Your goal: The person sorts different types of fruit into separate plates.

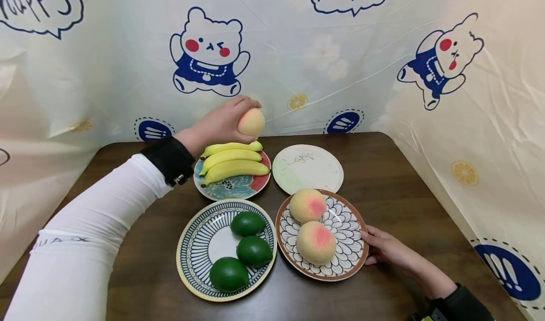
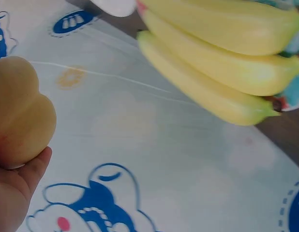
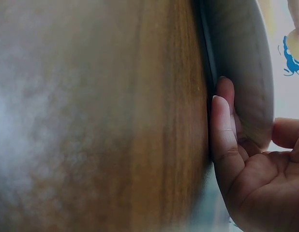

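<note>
My left hand (image 1: 230,117) grips a peach (image 1: 251,122) above the back of the bananas. In the left wrist view the peach (image 2: 23,111) shows its crease at the left edge, thumb against its underside. Three bananas (image 1: 233,158) lie on a red-and-blue plate (image 1: 219,190). My right hand (image 1: 389,249) holds the right rim of a brown-rimmed plate (image 1: 349,264), which carries two peaches (image 1: 316,243). In the right wrist view the fingers (image 3: 223,125) reach under the plate (image 3: 251,72), with the thumb on its rim.
A plate with a striped border (image 1: 193,245) at front left carries three green fruits (image 1: 229,274). At back right stands a pale plate (image 1: 308,169) with a leaf print. Behind the brown table (image 1: 396,193) hangs a printed cloth (image 1: 289,51).
</note>
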### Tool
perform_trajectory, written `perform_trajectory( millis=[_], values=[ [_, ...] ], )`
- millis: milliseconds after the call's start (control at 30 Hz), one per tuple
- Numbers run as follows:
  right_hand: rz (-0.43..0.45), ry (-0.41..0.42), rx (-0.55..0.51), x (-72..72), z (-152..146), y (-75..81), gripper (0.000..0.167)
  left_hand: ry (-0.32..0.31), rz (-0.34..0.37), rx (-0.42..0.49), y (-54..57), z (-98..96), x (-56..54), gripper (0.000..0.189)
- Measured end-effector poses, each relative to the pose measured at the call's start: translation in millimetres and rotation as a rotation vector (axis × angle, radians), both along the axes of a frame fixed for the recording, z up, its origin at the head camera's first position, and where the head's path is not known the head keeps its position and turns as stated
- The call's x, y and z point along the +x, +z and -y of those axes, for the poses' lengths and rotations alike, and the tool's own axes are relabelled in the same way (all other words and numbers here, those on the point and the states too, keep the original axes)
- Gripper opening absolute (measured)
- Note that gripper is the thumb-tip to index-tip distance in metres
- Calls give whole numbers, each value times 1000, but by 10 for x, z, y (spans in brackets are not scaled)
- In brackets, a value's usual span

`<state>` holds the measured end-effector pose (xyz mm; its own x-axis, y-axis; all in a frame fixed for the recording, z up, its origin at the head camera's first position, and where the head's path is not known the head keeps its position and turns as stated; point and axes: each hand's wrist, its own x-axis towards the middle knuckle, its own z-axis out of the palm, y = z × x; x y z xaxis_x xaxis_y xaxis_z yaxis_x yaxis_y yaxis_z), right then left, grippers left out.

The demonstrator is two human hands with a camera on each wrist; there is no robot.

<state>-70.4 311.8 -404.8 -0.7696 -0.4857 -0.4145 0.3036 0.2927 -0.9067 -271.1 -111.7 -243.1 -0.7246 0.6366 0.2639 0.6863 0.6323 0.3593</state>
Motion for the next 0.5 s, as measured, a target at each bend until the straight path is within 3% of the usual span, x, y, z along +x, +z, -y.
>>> perform_trajectory(
  millis=[133,333,500],
  values=[
    [-5,5,-12,15,1,-23,63,-30,0,1,39,-143,70,75],
    [-6,18,-18,28,2,-17,65,-118,4,-46,-10,-430,211,74],
    [1,22,-18,13,7,-7,67,-145,0,-65,26,-666,322,74]
  ],
)
